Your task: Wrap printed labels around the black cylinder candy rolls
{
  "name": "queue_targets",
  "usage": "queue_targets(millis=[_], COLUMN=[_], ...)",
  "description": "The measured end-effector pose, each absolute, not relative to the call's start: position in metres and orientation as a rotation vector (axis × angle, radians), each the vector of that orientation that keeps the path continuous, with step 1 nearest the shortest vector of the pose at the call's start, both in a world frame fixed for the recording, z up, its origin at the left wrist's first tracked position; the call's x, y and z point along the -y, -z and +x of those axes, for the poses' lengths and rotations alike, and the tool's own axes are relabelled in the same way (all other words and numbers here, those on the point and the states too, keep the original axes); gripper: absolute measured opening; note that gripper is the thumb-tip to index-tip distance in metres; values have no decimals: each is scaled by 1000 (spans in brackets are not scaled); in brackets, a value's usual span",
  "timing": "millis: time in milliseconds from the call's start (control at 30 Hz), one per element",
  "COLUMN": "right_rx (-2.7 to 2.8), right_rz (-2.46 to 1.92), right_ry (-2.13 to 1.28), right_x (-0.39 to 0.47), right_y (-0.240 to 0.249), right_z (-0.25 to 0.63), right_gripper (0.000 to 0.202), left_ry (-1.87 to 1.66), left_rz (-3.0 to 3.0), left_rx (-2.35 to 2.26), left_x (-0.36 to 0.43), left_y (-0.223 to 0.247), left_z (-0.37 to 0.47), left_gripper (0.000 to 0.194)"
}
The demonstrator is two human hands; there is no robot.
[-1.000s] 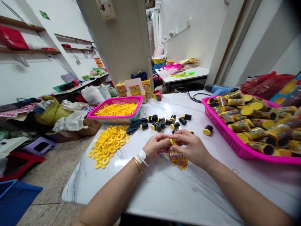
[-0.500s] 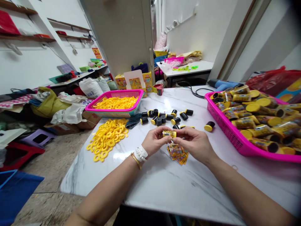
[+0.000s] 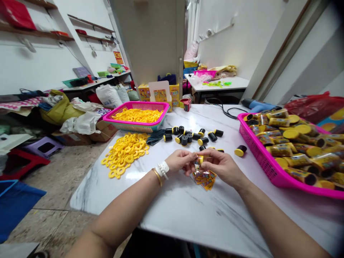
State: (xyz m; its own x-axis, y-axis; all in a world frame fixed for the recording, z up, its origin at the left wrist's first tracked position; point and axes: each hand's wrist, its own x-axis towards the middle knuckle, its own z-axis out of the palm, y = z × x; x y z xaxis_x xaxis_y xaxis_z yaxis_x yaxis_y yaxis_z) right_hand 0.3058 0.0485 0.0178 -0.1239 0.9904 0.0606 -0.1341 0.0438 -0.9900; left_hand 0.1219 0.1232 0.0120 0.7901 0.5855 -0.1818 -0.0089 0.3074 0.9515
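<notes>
A small yellow-ended tube [image 3: 201, 159] is pinched between the thumb and fingers of my right hand [image 3: 225, 167]. My left hand [image 3: 183, 161] is closed at the tube's left side, its thumb and fingertips against it; fingers cover much of the tube. Just below both hands lies a loose pile of orange printed labels [image 3: 206, 182]. Beyond the fingers, several black cylinders with yellow ends [image 3: 203, 141] are scattered, some upright and some on their sides. One more black cylinder [image 3: 240, 151] lies apart, to the right.
Yellow rings [image 3: 126, 154] are heaped on the marbled table [image 3: 172, 211] at left, before a pink basket [image 3: 134, 104] of yellow pieces. At right stands a pink basket [image 3: 258, 161] full of labelled tubes. A tape dispenser [image 3: 186, 104] and a blue tool [image 3: 259, 105] sit behind.
The tube has turned from lying level, its label showing, to a yellow end showing between my fingers. My left fingers have curled in more. The view has shifted slightly.
</notes>
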Motion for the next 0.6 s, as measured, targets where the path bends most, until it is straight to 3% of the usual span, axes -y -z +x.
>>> queue_targets(millis=[300,467,600], right_rx=[1065,1047,1227], right_rz=[-899,-806,-848], right_ry=[-1322,-1243,-1253], right_x=[-42,-43,-45], right_y=[-9,-7,-4], right_z=[302,302,305], right_gripper=[17,12,27], left_ry=[-517,-548,-514], left_rz=[1137,1107,1149], left_rx=[-410,-336,-453], left_x=[-119,-119,-116], left_y=[-14,-10,-10], left_z=[122,125,128], left_gripper=[52,58,56])
